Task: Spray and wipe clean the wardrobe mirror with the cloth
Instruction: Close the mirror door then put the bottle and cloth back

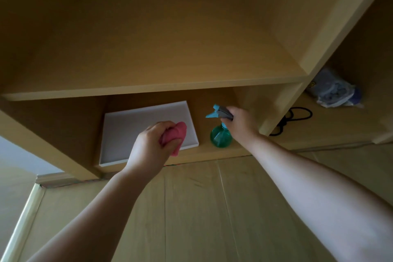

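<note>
My left hand (151, 147) is closed around a bunched pink cloth (177, 134), held just over the near right corner of a white tray (127, 125) on the bottom shelf. My right hand (240, 121) grips the grey and blue trigger head of a green spray bottle (220, 137), which stands on or just above the same shelf, right of the tray. No mirror surface is visible in the head view.
The open wooden wardrobe has a bare upper shelf (153, 87) and an upright divider (280, 108) right of the bottle. In the right compartment lie a black cord (295, 117) and a bluish plastic bag (333, 91). Wood floor (202, 208) lies below.
</note>
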Tool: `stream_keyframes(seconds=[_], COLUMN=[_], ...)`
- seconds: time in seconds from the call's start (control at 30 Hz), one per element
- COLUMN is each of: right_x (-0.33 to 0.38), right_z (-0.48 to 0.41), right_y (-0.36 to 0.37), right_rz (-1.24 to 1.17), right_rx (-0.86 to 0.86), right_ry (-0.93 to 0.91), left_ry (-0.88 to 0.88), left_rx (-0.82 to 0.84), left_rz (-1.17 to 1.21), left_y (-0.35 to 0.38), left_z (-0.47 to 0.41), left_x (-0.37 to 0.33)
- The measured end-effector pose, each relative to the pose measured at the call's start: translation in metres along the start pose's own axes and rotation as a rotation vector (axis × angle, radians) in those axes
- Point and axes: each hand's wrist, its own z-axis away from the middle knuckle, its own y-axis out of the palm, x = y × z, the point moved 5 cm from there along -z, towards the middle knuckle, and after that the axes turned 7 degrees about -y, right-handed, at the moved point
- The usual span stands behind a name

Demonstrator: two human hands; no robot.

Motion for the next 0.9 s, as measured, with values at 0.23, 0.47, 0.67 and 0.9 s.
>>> stream_keyframes(seconds=[0.23, 0.47, 0.67, 0.9], right_x=[-0.011, -0.016, -0.021, -0.038], right_z=[-0.016, 0.038, 0.070, 0.052], right_y=[0.010, 0.007, 0.038, 0.073], right_rz=[0.037, 0.178, 0.557, 0.602], right_rx=[-0.065, -0.111, 0.315, 0.539], right_ry=[0.014, -0.021, -0.366, -0.188], left_ry=[0.027, 0.061, 0.112, 0.126], left_rx=[-0.009, 0.008, 0.009, 0.009], left_rz=[0.006, 0.036, 0.063, 0.055], left_y=[0.003, 0.005, 0.006, 0.005], left_z=[-0.005, -0.003, 0.002, 0.004], left_x=[0.003, 0.002, -0.005, -0.005])
